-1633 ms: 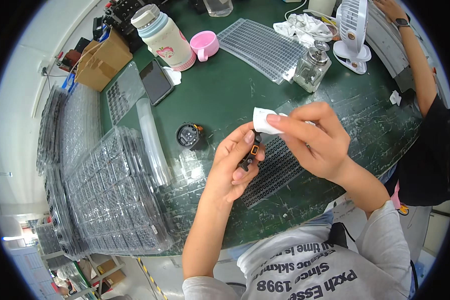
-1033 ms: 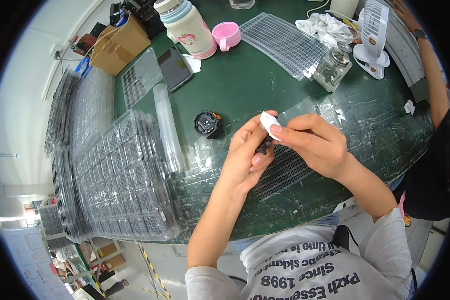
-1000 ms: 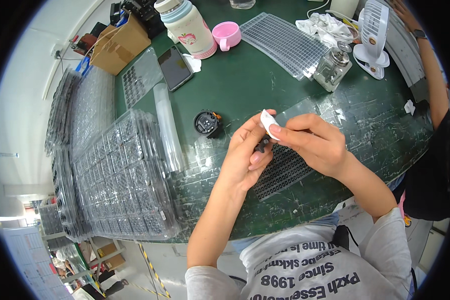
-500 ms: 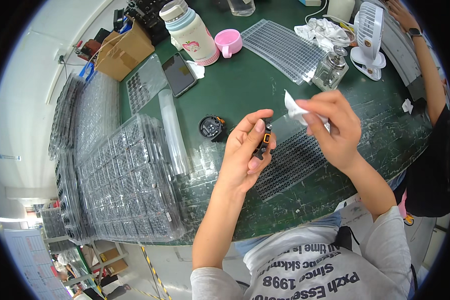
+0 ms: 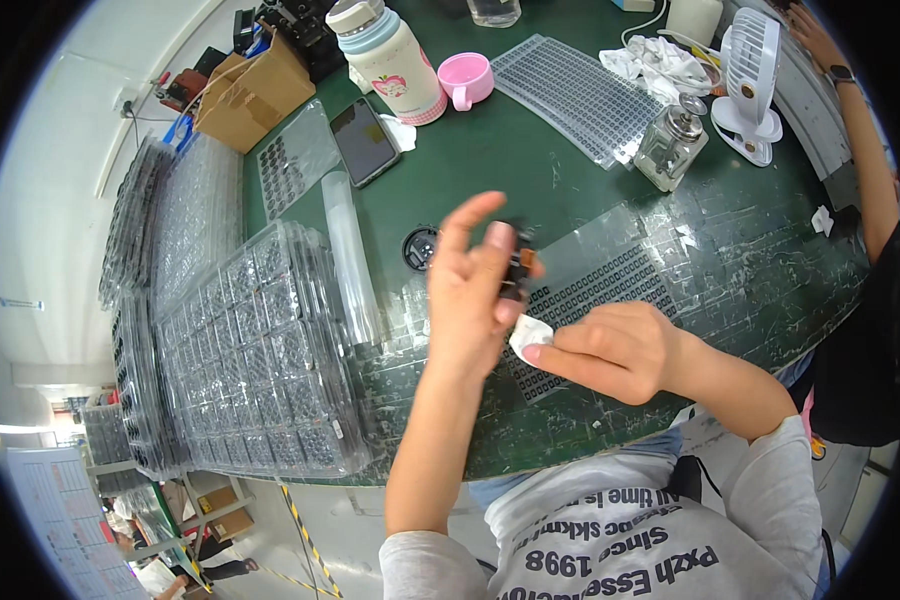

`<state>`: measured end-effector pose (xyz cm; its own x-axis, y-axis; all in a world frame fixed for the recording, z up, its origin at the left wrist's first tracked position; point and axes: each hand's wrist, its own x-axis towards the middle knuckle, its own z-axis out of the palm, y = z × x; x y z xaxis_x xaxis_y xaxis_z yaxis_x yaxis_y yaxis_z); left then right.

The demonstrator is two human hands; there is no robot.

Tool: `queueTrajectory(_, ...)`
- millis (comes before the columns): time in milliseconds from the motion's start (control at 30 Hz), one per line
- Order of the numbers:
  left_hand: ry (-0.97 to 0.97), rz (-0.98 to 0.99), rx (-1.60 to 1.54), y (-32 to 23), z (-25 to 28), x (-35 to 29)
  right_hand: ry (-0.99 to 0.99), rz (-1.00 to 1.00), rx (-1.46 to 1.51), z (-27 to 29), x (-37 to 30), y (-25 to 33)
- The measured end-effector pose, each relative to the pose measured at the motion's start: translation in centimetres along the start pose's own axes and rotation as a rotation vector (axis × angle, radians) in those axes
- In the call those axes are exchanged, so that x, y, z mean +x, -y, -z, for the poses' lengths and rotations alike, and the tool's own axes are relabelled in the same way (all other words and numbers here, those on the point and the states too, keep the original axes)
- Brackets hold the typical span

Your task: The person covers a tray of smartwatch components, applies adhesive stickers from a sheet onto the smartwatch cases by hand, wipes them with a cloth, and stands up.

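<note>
Between the thumb and fingers of my left hand (image 5: 467,290) is a small black part with an orange accent (image 5: 516,262), blurred by motion; my index finger is raised off it. My right hand (image 5: 615,350) pinches a folded white tissue (image 5: 531,338), its tip close to the lower end of the black part; whether they touch I cannot tell. Behind my left hand a round black casing (image 5: 419,248) lies on the green table, partly covered by the hand. Beneath both hands is a clear sheet with rows of small black pieces (image 5: 610,285).
Stacked clear plastic trays (image 5: 255,360) fill the left side. Farther back are a phone (image 5: 363,140), a large bottle (image 5: 390,70), a pink cup (image 5: 466,78) and more dotted sheets (image 5: 575,95). A glass dispenser jar (image 5: 670,148) and white fan (image 5: 750,85) stand right, near another person's arm (image 5: 865,150).
My right hand has come down and left, bringing the tissue to the black part's lower end. My left hand has shifted slightly left and turned, index finger lifting.
</note>
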<state>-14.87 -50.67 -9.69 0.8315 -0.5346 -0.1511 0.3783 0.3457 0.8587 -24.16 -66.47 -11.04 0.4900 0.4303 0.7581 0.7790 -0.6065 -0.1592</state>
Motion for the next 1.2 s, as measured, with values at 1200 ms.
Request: queueTrajectory(1200,-0.334,-0.303,1.585,-3.2,7.8,0.4,-0.182,-0.017,-0.113,0.1,-0.3,-1.6)
